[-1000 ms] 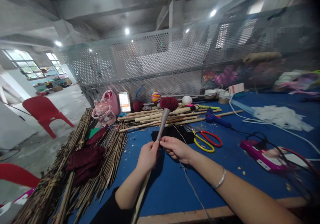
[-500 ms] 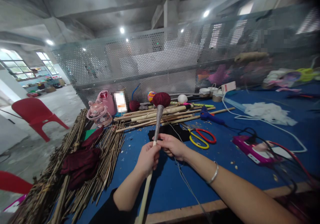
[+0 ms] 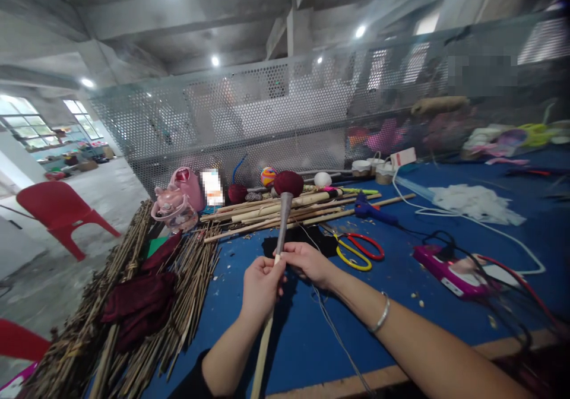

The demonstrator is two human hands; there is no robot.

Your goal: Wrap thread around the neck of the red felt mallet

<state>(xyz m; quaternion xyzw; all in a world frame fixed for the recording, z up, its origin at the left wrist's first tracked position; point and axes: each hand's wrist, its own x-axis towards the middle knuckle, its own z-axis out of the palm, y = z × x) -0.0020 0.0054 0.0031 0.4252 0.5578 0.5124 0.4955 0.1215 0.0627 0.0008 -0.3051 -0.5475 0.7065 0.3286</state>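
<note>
My left hand (image 3: 262,286) is closed around a pale wooden stick (image 3: 263,351), which slants up and away from me. A dark red, rounded fabric head (image 3: 288,183) tops the stick, and grey thread (image 3: 283,224) is wound tightly over the part below it. My right hand (image 3: 307,263) pinches at the lower end of that winding, its fingertips against the stick. Loose grey thread (image 3: 332,325) hangs from beneath my right hand to the table's front edge. Whether the fingers pinch the thread or the stick itself is partly hidden.
Scissors (image 3: 356,262) with red and yellow handles lie beyond my right hand, near a blue glue gun (image 3: 374,211). Bundled twigs (image 3: 187,304) and dark red cloth (image 3: 138,304) cover the left side. A magenta power strip (image 3: 445,274) with cables sits right. Wooden sticks (image 3: 267,212) lie behind.
The whole view has shifted slightly. Both hands stay at the lower end of the winding, and the grey thread covers slightly more of the stick near my fingers.
</note>
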